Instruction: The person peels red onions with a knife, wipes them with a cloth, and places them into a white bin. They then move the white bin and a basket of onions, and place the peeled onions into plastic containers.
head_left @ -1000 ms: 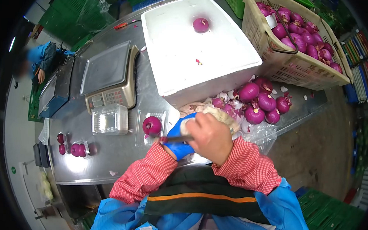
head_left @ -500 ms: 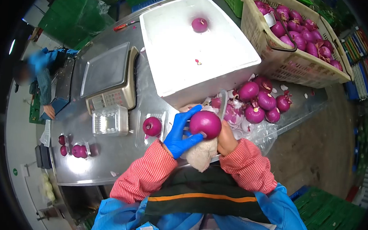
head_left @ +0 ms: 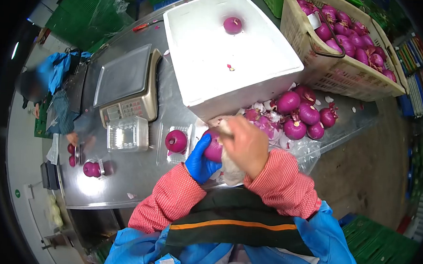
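My left hand point(head_left: 201, 161), in a blue glove, is wrapped around the side of a purple onion point(head_left: 213, 146). My bare right hand point(head_left: 247, 146) is curled over the onion's right side, slightly blurred; what its fingers hold is hidden. A pale cloth point(head_left: 232, 172) lies under both hands at the table's edge. Left of them, another peeled onion point(head_left: 176, 141) sits in a clear plastic tray point(head_left: 160, 147). Several onions point(head_left: 295, 129) lie to the right beside loose peelings point(head_left: 269, 130).
A white foam box point(head_left: 243, 93) with one onion inside stands ahead. Behind it on the right is a crate point(head_left: 338, 74) full of onions. A scale point(head_left: 129, 86) and clear containers point(head_left: 128, 134) stand left. Across the table, a co-worker's hand point(head_left: 72, 138) is near packed onions point(head_left: 91, 169).
The onion has dropped slightly left and is partly covered now. My right hand has risen over it, and the pale curved blade seen before is out of sight. The co-worker's hand has moved nearer the packed onions.
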Motion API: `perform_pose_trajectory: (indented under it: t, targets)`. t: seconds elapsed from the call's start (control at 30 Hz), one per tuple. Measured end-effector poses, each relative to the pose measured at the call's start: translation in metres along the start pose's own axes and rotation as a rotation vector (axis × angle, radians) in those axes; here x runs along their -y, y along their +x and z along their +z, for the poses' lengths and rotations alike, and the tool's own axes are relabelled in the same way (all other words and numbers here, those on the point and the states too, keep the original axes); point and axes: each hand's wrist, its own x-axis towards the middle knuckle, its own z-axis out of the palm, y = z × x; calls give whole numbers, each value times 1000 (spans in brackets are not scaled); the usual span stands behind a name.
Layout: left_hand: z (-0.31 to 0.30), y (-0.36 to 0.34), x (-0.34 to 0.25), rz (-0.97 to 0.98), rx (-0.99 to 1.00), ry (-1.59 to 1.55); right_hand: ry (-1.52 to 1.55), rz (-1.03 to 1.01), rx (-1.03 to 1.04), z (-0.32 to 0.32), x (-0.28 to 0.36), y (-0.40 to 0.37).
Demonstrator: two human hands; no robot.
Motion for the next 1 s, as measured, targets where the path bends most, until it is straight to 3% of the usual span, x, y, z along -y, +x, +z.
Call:
perform_pose_trajectory:
  t: [0.1, 0.13, 0.17, 0.2, 0.3, 0.37, 0.43, 0.53, 0.6, 0.7, 0.8, 0.83, 0.9, 0.93, 0.97, 1.0]
  targets:
    - [1, -14, -10, -97, 29, -74, 1, 103, 155, 15, -40, -3]
    - [-10, -13, -18, -229, 278, -175, 58, 121, 218, 21, -48, -9]
    - [-17, -16, -17, -145, 153, -98, 117, 137, 289, 25, -53, -16]
    - [-22, -21, -16, -59, 26, -26, 168, 278, 367, 23, -52, -18]
    - [-33, -34, -19, 213, -210, 233, 107, 250, 239, 25, -51, -26]
    - [-57, -49, -29, 271, -301, 338, 79, 145, 187, 26, -47, -29]
    - [-58, -59, -34, 257, -239, 267, 35, 20, 103, 14, -23, -24]
    - [-37, -59, -28, 234, -84, 254, 118, -154, 186, 1, 17, -9]
    - [-32, -53, -18, 242, -81, 224, 294, -258, 266, 12, 20, -8]
    - [-37, -46, -15, 197, -87, 133, 422, -122, 311, 27, 15, -17]
    - [-37, -45, -13, 238, -159, 83, 862, 155, 719, 22, 15, -23]
    - [-36, -45, -13, 265, -189, 71, 913, 181, 747, 19, 16, -25]
    - [-67, -48, -17, 379, -360, 423, 1017, 233, 802, 13, 19, -26]
    - [-80, -52, -22, 429, -446, 603, 1090, 445, 849, 9, 16, -20]
    - [-91, -55, -25, 514, -507, 823, 1029, 433, 664, 26, 4, -30]
    - [-96, -58, -31, 596, -564, 1046, 846, 324, 624, 30, -2, -29]
